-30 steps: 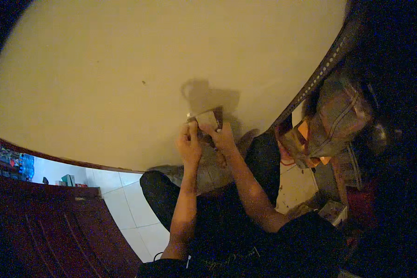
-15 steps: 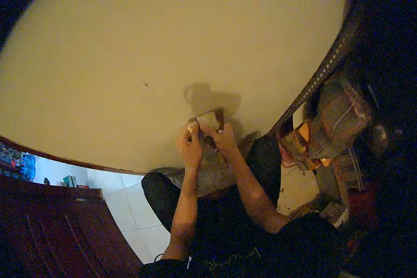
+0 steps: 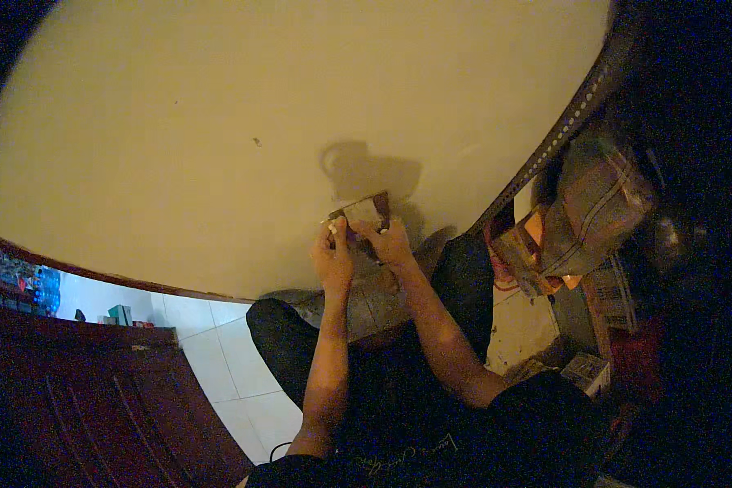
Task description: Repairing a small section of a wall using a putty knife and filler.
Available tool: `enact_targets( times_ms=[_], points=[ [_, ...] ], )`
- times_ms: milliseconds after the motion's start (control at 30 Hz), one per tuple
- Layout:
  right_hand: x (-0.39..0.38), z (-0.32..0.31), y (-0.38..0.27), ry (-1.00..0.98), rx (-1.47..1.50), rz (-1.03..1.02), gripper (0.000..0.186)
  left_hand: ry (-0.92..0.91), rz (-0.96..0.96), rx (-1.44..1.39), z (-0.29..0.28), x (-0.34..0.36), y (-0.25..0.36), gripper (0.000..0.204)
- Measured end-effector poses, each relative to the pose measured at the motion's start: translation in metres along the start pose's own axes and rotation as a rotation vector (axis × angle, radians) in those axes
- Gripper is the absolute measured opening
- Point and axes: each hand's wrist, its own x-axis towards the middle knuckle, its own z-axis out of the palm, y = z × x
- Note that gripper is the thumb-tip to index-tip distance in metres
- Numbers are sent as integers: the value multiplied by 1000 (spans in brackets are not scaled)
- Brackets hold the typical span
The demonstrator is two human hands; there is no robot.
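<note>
Both hands hold one small object [image 3: 363, 213] with a pale middle and dark brown ends; its kind is hard to make out in the dim light. My left hand [image 3: 332, 254] has its fingers curled closed at the object's left end, with the thumb raised against it. On the opposite side, my right hand [image 3: 392, 244] grips the lower right part, its fingers bent round it. The undersides of the object are hidden by my fingers. Behind it, a cream surface [image 3: 179, 163] carries a dark shadow [image 3: 374, 169] with a loop on its left.
The cream surface has a dark curved rim. My dark-clothed knees [image 3: 281, 337] are near its lower edge. To the right stand a see-through bag [image 3: 598, 199] and a box [image 3: 587, 372]. At lower left are a dark red wooden panel [image 3: 114, 407] and white floor tiles [image 3: 244, 366].
The object has tilted slightly, with its dark left end now showing more. Both hands stay in nearly the same place and keep hold. The shadow has shifted slightly.
</note>
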Motion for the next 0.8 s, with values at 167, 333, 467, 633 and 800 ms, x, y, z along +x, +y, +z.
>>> enact_targets(
  times_ms=[167, 333, 467, 633, 800],
  points=[
    [10, -7, 25, 147, -37, -45, 44, -39, -2, 67, 7, -3, 21, 31],
    [-9, -10, -29, -138, 155, 46, 68, 40, 147, -37, 1, -1, 10, 29],
    [-18, -20, -47, 5, 61, 1, 62, -11, 22, 36, 1, -2, 21, 30],
    [-11, -10, -35, -10, 222, -152, 61, -21, -32, 5, -1, -1, 24, 33],
    [-7, -5, -32, -12, 122, 0, 73, -36, -76, 59, -10, 8, 51, 35]
  ],
)
